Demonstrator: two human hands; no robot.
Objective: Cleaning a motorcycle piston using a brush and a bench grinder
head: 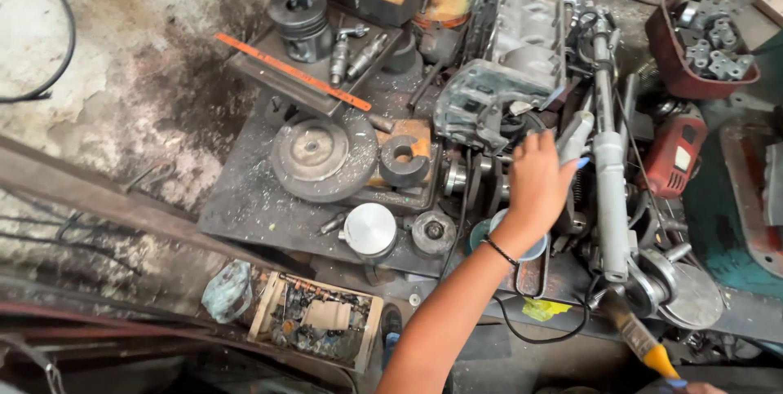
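On the cluttered worktop, the long grey steering rack lies upright beside the engine block; the left hand clasps its side housing, while the right hand grasps a paintbrush, best worked with short strokes.

Count on the counter: 2 pistons, dark one up top and bright one at the front edge. 1 orange ruler. 1 big pulley disc. 1 red power tool. 1 red tub of small metal parts. 1 paintbrush. 1 wooden crate on the floor.
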